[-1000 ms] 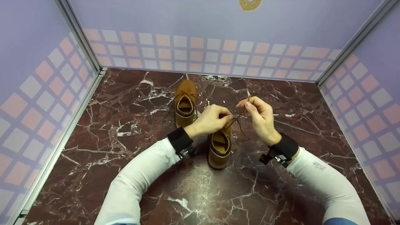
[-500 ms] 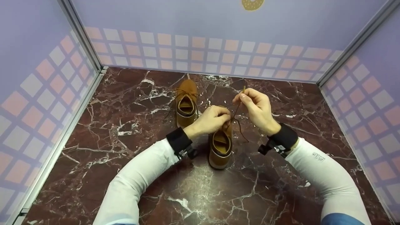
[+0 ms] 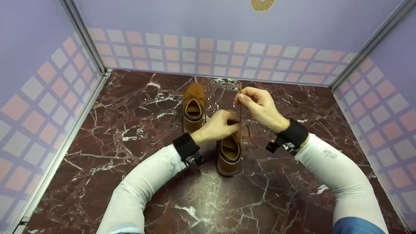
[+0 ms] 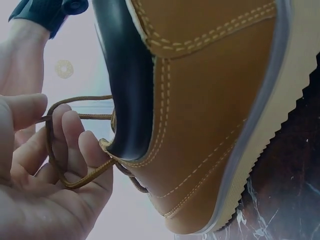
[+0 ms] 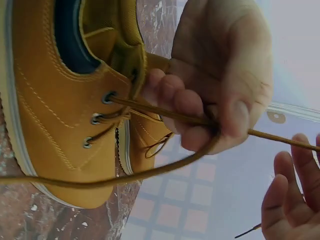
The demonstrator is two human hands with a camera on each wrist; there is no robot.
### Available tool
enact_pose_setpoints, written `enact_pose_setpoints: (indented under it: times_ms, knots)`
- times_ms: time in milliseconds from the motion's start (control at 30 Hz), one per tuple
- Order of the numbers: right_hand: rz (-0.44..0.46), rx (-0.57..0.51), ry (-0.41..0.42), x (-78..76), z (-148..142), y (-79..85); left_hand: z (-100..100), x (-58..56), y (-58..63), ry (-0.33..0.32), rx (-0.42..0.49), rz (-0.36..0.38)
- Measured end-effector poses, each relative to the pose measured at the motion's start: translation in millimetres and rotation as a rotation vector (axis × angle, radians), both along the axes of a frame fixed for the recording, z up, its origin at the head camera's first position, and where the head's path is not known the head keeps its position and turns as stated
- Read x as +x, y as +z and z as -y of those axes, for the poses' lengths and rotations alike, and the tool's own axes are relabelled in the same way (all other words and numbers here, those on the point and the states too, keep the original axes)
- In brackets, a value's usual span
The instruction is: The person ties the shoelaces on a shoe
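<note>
A tan lace-up shoe [image 3: 229, 162] stands on the marble-patterned surface with its toe pointing away. My left hand [image 3: 218, 126] is over its lacing, and in the right wrist view the thumb and fingertips pinch the brown shoelace [image 5: 165, 114] where its strands meet. A loop of that lace passes around the left fingers [image 4: 75, 130] in the left wrist view. Higher up and to the right, my right hand [image 3: 260, 105] pinches one lace end, which stands nearly upright between both hands. The other end hangs loose at the shoe's right.
A matching shoe [image 3: 194, 107], its laces tied in a bow, stands to the left and farther back. Lilac panels with pink and white squares [image 3: 204, 58] enclose the back and both sides of the marble-patterned surface [image 3: 136, 182].
My right hand has moved left and slightly upward with the lace end, turning the lace from slanted to nearly upright. The left hand has stayed almost in place; both shoes have not moved.
</note>
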State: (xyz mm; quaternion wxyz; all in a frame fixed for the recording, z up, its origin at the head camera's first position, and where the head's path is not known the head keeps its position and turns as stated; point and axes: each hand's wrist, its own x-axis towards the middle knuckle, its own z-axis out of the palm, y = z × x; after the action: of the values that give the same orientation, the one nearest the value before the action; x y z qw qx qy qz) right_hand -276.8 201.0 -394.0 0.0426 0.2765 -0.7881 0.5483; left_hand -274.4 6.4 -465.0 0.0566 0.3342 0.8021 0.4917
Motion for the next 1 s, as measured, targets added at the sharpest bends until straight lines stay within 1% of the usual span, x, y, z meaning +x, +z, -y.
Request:
enact_pose_setpoints:
  times_ms: [133, 300, 367, 433, 500, 667, 733, 800, 900, 1000]
  knots:
    - [0.010, 0.047, 0.036, -4.1, 5, 2.7, 0, -0.3, -1.5, 0.004, 0.006, -0.009]
    - [0.001, 0.077, 0.044, -8.8, 12, 3.6, 1, -1.1, -3.3, 0.025, 0.002, -0.041]
    - [0.009, 0.094, 0.049, -12.0, 15, 2.7, 0, -1.1, -4.3, 0.033, 0.006, -0.035]
    - [0.032, 0.124, 0.055, -16.2, 18, 0.6, 0, -1.1, -5.7, 0.046, 0.017, -0.014]
    - [0.066, 0.192, 0.051, -20.6, 20, -1.3, -1, -1.1, -7.2, 0.057, 0.027, 0.011]
    - [0.159, 0.424, 0.027, -29.4, 10, -8.7, -1, -1.8, -10.7, 0.083, 0.064, 0.061]
    - [0.178, 0.482, 0.030, -30.9, 3, -13.4, -1, -1.5, -12.1, 0.090, 0.093, 0.101]
    - [0.196, 0.498, 0.043, -30.9, -4, -18.2, -1, -0.8, -13.0, 0.096, 0.130, 0.149]
    - [0.214, 0.477, 0.070, -30.2, -15, -24.6, -1, -0.1, -15.1, 0.108, 0.219, 0.251]
    - [0.257, 0.439, 0.077, -29.5, -25, -30.9, -2, 0.6, -15.6, 0.133, 0.303, 0.339]
